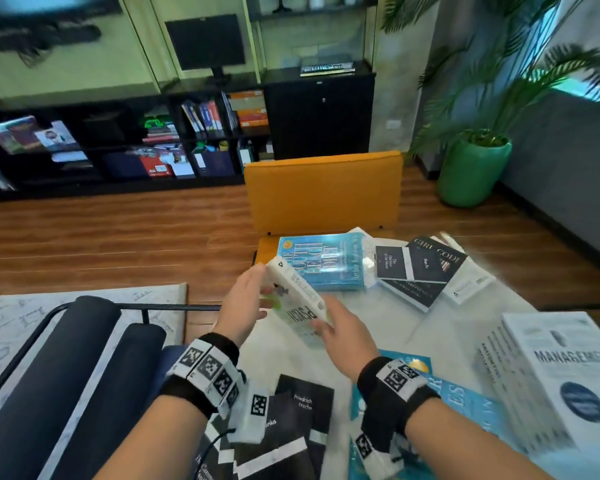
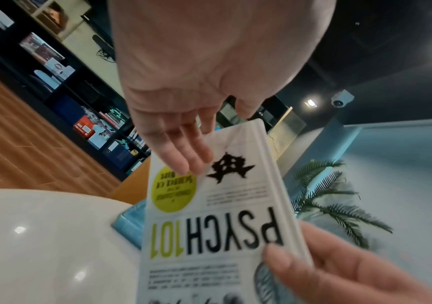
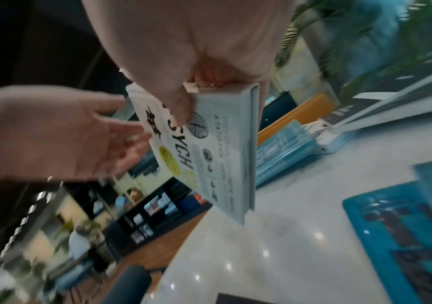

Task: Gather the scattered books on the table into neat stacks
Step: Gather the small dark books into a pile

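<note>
A white book titled PSYCH 101 (image 1: 297, 299) is held tilted above the white table (image 1: 413, 327). My right hand (image 1: 326, 327) grips its near end, thumb on the cover and fingers behind, as the right wrist view shows (image 3: 191, 98). My left hand (image 1: 257, 296) lies with straight fingers (image 2: 183, 160) against the cover near the far end. Scattered on the table are a light blue book (image 1: 321, 263), overlapping black books (image 1: 420, 268), a stack of white Management books (image 1: 561, 372), black books (image 1: 291, 427) near me and a teal book (image 1: 465, 400).
An orange chair (image 1: 323, 192) stands at the table's far edge. A dark blue padded chair (image 1: 94, 358) is at my left. A green plant pot (image 1: 471, 171) stands on the floor at the right, with dark shelves (image 1: 118, 143) along the back wall.
</note>
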The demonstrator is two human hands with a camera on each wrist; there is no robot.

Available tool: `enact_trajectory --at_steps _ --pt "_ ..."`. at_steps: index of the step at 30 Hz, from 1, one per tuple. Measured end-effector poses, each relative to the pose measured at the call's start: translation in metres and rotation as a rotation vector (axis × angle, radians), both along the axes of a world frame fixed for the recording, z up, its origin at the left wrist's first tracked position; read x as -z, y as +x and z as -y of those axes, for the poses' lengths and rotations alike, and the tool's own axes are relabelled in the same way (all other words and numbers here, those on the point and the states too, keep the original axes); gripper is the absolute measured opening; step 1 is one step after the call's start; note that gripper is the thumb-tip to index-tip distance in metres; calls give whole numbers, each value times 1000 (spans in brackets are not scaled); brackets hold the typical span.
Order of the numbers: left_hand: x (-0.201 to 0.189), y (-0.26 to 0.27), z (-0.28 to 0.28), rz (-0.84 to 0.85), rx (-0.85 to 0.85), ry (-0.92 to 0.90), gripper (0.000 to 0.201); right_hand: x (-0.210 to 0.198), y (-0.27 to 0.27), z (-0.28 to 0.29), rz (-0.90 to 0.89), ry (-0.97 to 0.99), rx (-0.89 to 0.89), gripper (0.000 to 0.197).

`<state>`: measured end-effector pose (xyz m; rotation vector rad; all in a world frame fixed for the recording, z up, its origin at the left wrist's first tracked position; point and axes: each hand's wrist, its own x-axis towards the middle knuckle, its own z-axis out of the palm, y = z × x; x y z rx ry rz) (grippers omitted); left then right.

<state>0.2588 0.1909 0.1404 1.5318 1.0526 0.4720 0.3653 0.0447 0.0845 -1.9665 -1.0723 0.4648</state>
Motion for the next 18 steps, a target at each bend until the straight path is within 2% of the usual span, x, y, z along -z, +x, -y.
enact_trajectory --at_steps 2,4,6,8,9,11,13,16,18 --pt "5 8 22 -23 34 75 46 -11 13 27 -173 84 45 32" --pt "15 15 46 -102 42 87 64 -21 27 53 -337 162 88 29" --pt "25 24 73 -132 43 40 78 -31 44 81 -398 169 123 25" --pt "32 36 99 -85 26 6 84 -37 62 111 -424 139 126 27" --pt "34 42 111 -51 8 19 82 -41 71 126 -421 114 118 29" --pt "30 55 132 12 32 98 61 -47 87 155 -393 51 75 32" --pt "22 67 152 -2 172 147 41 -53 102 181 -357 -12 34 34" --pt "17 82 176 -41 327 173 58 -58 118 214 -290 -55 -8 39" --pt "13 95 190 8 337 180 50 -63 127 230 -307 -6 40 43"
